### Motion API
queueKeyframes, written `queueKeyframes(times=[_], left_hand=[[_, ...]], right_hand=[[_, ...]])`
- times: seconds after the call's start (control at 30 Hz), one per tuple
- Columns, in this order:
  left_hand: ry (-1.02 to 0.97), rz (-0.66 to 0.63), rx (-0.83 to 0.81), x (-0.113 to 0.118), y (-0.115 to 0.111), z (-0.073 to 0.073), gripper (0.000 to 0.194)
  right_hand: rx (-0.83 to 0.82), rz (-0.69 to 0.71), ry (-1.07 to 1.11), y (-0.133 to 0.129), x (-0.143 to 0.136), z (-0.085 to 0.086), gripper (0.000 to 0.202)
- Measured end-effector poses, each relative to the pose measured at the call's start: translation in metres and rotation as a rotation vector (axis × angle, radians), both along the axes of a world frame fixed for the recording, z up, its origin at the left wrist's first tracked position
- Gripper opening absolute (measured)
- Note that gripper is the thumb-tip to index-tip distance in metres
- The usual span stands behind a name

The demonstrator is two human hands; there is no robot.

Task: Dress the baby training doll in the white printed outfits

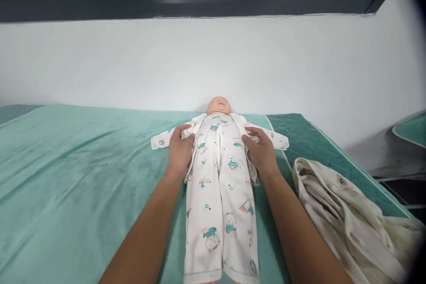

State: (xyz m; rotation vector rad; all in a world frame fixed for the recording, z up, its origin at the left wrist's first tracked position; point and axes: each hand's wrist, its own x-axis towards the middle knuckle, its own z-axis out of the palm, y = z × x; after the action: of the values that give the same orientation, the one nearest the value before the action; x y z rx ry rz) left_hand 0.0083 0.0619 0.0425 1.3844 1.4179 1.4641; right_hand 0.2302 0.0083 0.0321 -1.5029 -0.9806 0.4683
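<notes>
A baby doll [218, 105] lies on its back, its head toward the wall. It has on white printed trousers [204, 195], which reach high up its chest, and a white printed top [163, 140] with both sleeves spread out sideways. The top's front hangs apart at the two sides. My left hand [181, 148] pinches the edge of the top at the left side of the doll's body. On the right side, my right hand [261, 148] pinches the other edge between thumb and fingers. Only the tips of the doll's feet show at the bottom.
Under the doll is a green bed cover [83, 186]. A crumpled off-white cloth [346, 213] lies at the right, beside my right forearm. Behind the bed rises a white wall [133, 62], with a dark barred window frame [233, 0] above.
</notes>
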Motion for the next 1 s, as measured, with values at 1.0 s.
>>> queueKeyframes(times=[1.0], left_hand=[[1.039, -0.056, 0.063, -0.033, 0.039, -0.002, 0.047]], right_hand=[[-0.107, 0.047, -0.622, 0.052, 0.051, -0.010, 0.036]])
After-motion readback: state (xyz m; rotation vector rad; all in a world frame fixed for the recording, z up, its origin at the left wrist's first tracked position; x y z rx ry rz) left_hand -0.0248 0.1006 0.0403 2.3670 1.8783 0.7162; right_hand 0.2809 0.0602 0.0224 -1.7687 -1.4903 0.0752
